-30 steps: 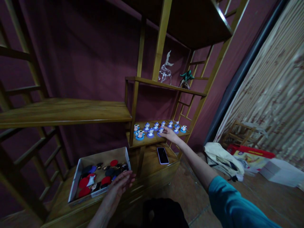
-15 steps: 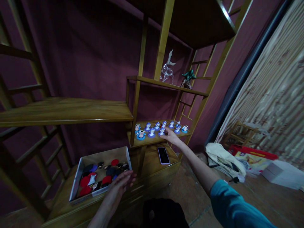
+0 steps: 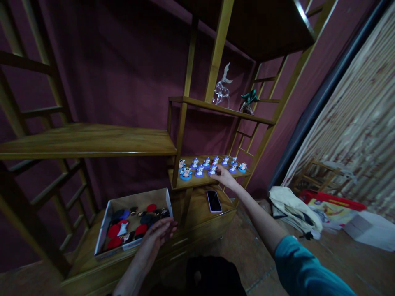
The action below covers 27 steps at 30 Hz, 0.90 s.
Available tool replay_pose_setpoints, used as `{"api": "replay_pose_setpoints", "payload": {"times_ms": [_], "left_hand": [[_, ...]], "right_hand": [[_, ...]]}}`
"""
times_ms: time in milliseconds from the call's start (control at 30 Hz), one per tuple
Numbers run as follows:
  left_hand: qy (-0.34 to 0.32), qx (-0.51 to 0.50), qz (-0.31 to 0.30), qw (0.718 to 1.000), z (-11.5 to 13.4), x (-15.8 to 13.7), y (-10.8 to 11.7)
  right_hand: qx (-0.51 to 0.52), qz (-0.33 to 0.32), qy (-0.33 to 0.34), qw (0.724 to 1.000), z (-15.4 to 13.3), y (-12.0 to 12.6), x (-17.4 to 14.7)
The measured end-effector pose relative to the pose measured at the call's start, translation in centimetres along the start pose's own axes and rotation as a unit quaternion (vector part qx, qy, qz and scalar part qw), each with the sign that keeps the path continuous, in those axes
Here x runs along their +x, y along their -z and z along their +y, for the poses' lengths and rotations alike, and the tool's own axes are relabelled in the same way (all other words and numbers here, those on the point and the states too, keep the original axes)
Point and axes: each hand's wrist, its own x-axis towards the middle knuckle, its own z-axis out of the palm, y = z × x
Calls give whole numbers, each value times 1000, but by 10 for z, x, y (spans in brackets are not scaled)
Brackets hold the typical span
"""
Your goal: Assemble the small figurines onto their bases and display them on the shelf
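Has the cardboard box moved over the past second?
No. The cardboard box keeps the same gap in view to the figurine shelf's left end; both drift slightly right and up together, which suggests camera motion.

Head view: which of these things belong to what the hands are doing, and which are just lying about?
Seem part of the work:
small figurines on the shelf, one at the right hand;
open box of colourful pieces, near the left hand.

Apparently just lying about:
phone;
clear deer;
green statue;
pale bag;
white box.
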Motion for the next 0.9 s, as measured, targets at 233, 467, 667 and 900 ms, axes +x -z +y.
{"api": "replay_pose_setpoints", "payload": {"times_ms": [233,467,667,900], "left_hand": [[-9,-10,13,1000,5,2,3],[-78,-80,79,991,30,3,22],[-136,-272,196,932,60,-3,72],[-165,-351,265,883,74,-15,108]], "right_hand": [[-7,20,-8,1000,1,-1,-2],[-10,0,16,1000,-6,1,-10],[1,4,1,1000,2,1,-13],[-69,29,-19,997,14,4,-12]]}}
